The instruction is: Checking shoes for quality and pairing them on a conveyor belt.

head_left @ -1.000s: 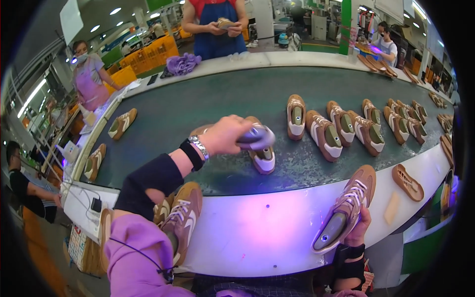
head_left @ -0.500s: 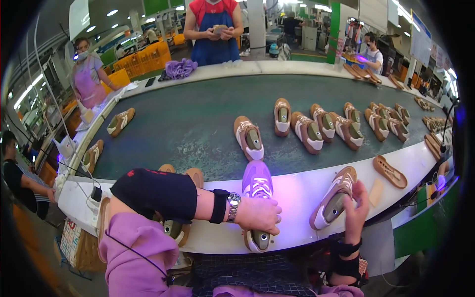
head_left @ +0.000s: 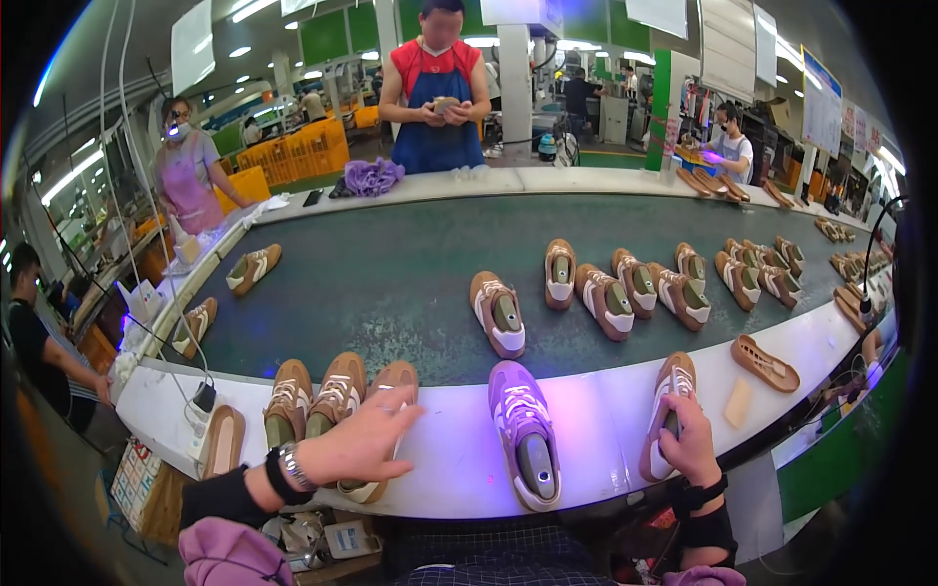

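Under purple light at the middle of the white ledge lies a sneaker (head_left: 526, 435), toe pointing away, with a grey-green last inside and neither hand on it. My left hand (head_left: 363, 437) is open, fingers stretched out, over a brown sneaker (head_left: 396, 379) that it partly hides. Whether it touches that shoe I cannot tell. Two more brown sneakers (head_left: 339, 389) (head_left: 289, 391) stand beside it to the left. At the right, my right hand (head_left: 690, 444) is closed around the heel end of another brown-and-white sneaker (head_left: 674, 376), its thumb at the shoe's opening.
Brown soles lie on the ledge, one at the left (head_left: 224, 439) and one at the right (head_left: 765, 363), near a beige flat piece (head_left: 739, 403). Beyond the ledge, a dark green belt (head_left: 391, 264) carries several sneakers. A co-worker (head_left: 437, 98) stands across it; others work at both sides.
My left hand has let go of the middle sneaker and moved left with fingers spread. My right hand has closed on the right-hand sneaker, which now points straighter away. The view has tilted upward.
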Available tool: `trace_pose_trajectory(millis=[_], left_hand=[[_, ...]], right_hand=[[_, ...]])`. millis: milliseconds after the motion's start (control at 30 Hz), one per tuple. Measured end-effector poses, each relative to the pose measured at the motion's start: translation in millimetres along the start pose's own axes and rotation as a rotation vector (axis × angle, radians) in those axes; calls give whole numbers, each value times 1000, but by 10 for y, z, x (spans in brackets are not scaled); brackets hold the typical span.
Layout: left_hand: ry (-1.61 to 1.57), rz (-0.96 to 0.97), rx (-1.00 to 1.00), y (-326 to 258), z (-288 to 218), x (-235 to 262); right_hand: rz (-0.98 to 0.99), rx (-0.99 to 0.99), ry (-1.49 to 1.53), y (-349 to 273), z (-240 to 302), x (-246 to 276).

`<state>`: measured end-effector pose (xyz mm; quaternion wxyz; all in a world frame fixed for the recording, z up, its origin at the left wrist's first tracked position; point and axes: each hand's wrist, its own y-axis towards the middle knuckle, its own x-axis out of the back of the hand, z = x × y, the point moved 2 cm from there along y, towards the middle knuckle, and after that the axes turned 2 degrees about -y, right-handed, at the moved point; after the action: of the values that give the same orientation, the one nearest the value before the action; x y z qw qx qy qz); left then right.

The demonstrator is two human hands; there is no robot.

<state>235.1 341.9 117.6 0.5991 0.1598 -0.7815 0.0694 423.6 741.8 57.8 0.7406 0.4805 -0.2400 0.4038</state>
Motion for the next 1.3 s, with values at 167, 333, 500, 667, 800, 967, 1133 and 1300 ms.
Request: trace_pose_trajectory(millis=[167, 333, 500, 667, 800, 967, 1133, 1300], left_hand=[[-160, -227, 398, -659, 217, -490], [-265, -467, 525, -568, 77, -751], [-269, -500, 483, -292, -186, -813], [-802, -777, 542, -210, 243, -667], [-668, -632, 712, -71, 769, -897], [-591, -615, 848, 97, 1233, -1316], [-696, -533, 911, 206, 1405, -1362], [-1107, -447, 841, 470, 1015, -1083]], right_hand=[[3, -172, 612, 124, 675, -176], [92, -138, 1036, 566, 769, -836], [130, -327, 1006, 1106, 493, -1346], [301, -311, 768, 1311, 162, -1814], [461, -228, 611, 1353, -38, -2060], [743, -313, 638, 1251, 230, -2041], [717, -363, 804, 1249, 190, -1974], [689, -394, 952, 1300, 296, -1877]])
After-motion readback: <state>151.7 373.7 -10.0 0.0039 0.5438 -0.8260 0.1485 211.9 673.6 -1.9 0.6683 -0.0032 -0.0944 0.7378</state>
